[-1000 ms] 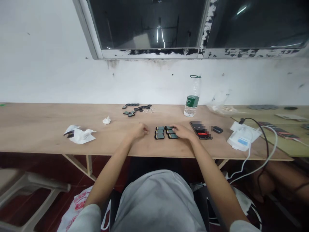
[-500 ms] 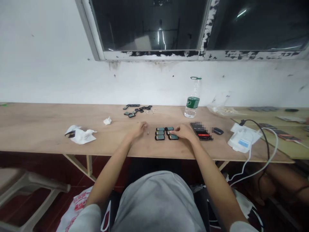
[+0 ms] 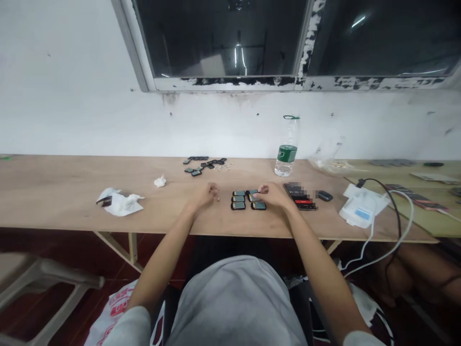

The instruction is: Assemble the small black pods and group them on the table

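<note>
Two short columns of small black modules with grey-green faces lie before me on the table. My right hand (image 3: 271,194) is at the right column (image 3: 258,205), its fingers curled and the thumb tip at the middle module. What that hand grips, if anything, is too small to tell. Left of the left column (image 3: 238,199), my left hand (image 3: 208,194) rests low over the wood with its fingers drawn together. Close by its fingertips is a tiny pale piece (image 3: 218,198); whether they pinch it or another piece is unclear.
More black modules (image 3: 205,165) and tiny white bits (image 3: 224,167) lie farther back. A water bottle (image 3: 285,158), a phone (image 3: 300,196) and a black oval object (image 3: 325,195) are to the right. Crumpled tissue (image 3: 124,203) lies left, a white cabled device (image 3: 362,206) far right.
My left hand has shifted slightly left, and the tiny pale piece shows closer to its fingertips. My right hand's fingers have curled a little more above the right column.
</note>
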Motion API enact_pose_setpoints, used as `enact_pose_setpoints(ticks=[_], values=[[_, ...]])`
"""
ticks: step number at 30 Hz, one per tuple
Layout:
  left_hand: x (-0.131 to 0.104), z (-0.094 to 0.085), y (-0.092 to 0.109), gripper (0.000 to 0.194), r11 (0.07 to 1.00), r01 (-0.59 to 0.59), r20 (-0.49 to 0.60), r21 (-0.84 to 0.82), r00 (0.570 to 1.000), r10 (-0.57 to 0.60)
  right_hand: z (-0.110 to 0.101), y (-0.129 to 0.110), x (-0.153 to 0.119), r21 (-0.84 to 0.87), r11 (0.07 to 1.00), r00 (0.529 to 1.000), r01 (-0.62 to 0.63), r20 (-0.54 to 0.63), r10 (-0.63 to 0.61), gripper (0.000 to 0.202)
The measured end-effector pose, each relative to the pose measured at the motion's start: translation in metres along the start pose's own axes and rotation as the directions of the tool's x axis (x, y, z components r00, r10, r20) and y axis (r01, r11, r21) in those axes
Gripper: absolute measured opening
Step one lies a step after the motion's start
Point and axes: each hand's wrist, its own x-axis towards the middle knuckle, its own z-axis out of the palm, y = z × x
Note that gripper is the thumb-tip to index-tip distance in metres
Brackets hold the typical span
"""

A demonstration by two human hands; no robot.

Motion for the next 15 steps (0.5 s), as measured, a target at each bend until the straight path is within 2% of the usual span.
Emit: enact_pose_setpoints(ticks=[4,7,11,15], values=[[0.002,0.001,-0.002,0.018,0.999,0.017,0.005,-0.045,1.000,-0.016,0.000,-0.008,-0.001,0.081,0.996,0.995,0.047,-0.092,-0.039,0.023],[0.003,-0.002,0.003,0.021,1.000,-0.026,-0.057,0.009,0.998,0.027,-0.001,-0.015,-0.003,0.160,0.986,0.994,0.038,-0.104,-0.021,0.021],[-0.001,-0.008,0.028,0.022,0.976,-0.211,-0.098,0.049,0.972,0.214,-0.002,-0.031,-0.010,0.228,0.973,0.999,0.037,-0.037,-0.029,0.022],[-0.012,-0.007,0.061,0.023,0.909,-0.416,-0.122,0.035,0.901,0.417,0.002,-0.049,-0.016,0.277,0.959,0.998,0.063,-0.018,-0.060,0.025]])
